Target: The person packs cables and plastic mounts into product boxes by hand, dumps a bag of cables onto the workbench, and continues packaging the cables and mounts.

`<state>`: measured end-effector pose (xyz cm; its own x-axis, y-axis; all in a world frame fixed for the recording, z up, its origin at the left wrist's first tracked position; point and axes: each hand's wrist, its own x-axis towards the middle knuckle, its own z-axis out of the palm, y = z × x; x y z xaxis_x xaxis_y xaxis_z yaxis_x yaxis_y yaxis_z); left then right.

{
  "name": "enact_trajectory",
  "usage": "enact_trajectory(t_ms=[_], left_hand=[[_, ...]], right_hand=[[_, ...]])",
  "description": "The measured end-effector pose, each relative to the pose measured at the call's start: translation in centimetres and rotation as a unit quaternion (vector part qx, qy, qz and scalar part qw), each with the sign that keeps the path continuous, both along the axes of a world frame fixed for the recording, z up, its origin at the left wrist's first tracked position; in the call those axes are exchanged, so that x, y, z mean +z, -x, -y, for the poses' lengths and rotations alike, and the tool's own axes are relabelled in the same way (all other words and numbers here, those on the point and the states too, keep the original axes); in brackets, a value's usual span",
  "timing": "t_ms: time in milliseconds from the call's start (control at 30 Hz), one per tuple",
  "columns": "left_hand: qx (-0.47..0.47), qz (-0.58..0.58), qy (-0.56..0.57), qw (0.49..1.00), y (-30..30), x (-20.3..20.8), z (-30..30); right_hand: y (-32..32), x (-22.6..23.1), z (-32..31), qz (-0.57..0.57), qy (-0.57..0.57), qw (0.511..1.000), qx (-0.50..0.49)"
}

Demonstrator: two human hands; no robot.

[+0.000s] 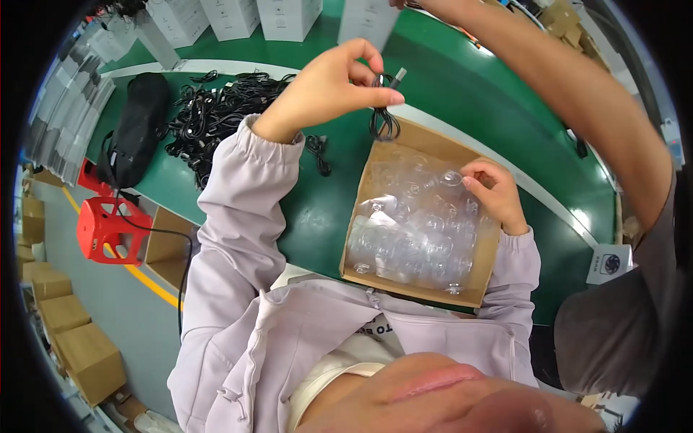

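My left hand is raised above the far edge of the cardboard box, its fingers pinched on a coiled black cable. The cable's plug end sticks up past my thumb. Over the right side of the open cardboard box, my right hand has thumb and finger closed at the edge of a clear plastic piece. Many similar clear plastic pieces, rounded and see-through, fill the box. A heap of black cables lies left of my left forearm, and one loose coiled cable lies nearer the box.
White boxes stand along the far side of the green table. Another person's arm reaches in from the right, beside a small white box. A black bag lies at left, near a red stool.
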<state>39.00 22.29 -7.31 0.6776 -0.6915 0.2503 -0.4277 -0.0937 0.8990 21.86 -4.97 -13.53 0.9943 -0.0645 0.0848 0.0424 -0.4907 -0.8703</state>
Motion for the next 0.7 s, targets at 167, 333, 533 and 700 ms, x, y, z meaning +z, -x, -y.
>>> enact_trajectory(t_ms=[167,333,533,700], left_hand=[[-0.147,-0.102,0.09,0.98,3.1,-0.6,3.3],[-0.05,0.181,0.194,0.963,5.2,-2.6,5.1],[-0.068,-0.079,0.233,0.967,6.4,-4.7,6.7],[-0.153,-0.05,0.18,0.97,5.7,-5.1,5.9]], right_hand=[[-1.0,2.7,-0.6,-0.003,-0.071,0.997,0.032],[-1.3,6.1,-5.8,-0.037,-0.307,0.95,0.037],[-0.4,5.6,-7.9,0.005,-0.265,0.958,0.108],[2.3,5.9,-5.8,0.011,-0.187,0.982,0.003]])
